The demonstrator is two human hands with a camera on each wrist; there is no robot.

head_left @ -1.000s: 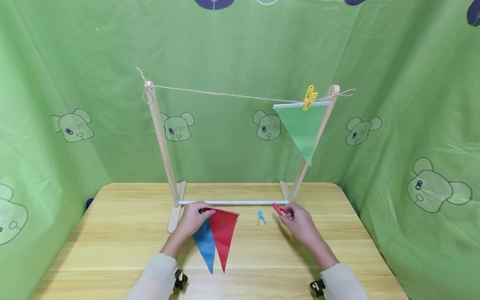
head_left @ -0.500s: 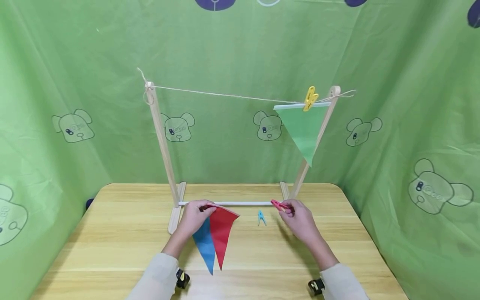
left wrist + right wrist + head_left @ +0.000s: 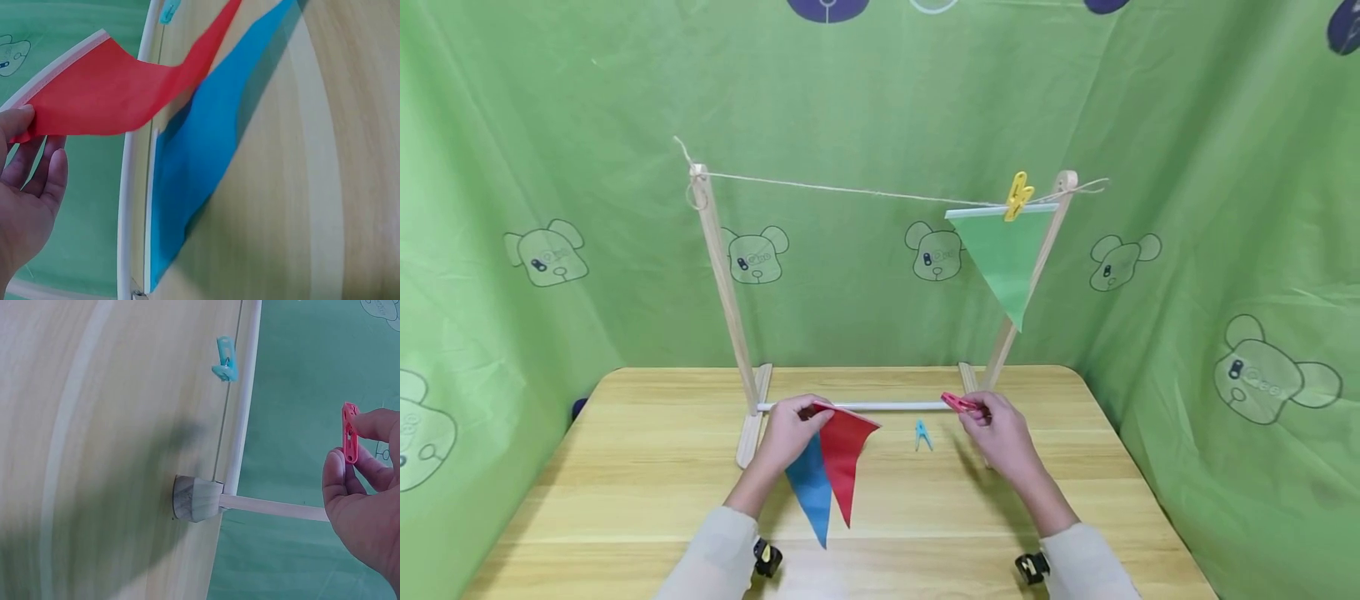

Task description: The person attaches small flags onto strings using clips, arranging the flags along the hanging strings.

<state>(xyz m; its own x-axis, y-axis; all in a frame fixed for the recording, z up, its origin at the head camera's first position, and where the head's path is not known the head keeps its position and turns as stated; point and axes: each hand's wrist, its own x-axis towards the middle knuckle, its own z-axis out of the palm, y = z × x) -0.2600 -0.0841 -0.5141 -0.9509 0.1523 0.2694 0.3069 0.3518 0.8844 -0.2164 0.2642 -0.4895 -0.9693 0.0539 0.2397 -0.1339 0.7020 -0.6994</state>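
In the head view my left hand (image 3: 790, 432) pinches a red triangular pennant flag (image 3: 845, 446) by one end of its white-edged top. The left wrist view shows this red flag lifted off the table, its tip curving down. Beneath it a blue pennant flag (image 3: 194, 156) lies on the table. My right hand (image 3: 1006, 435) holds a red clothespin (image 3: 349, 433) between thumb and fingers, raised above the table. A light-blue clothespin (image 3: 922, 435) rests on the table between the two hands.
A wooden stand with a left post (image 3: 724, 283) and a right post (image 3: 1000, 354) carries a string (image 3: 835, 188). From it hangs a green pennant (image 3: 1003, 254), clipped by a yellow clothespin (image 3: 1018, 197). A white rod (image 3: 880, 407) joins the posts low down. Green cloth (image 3: 880, 100) surrounds the table.
The red flag has risen a little in my left hand, its tip coming up off the blue flag's level. My right hand has risen slightly with the red clothespin.
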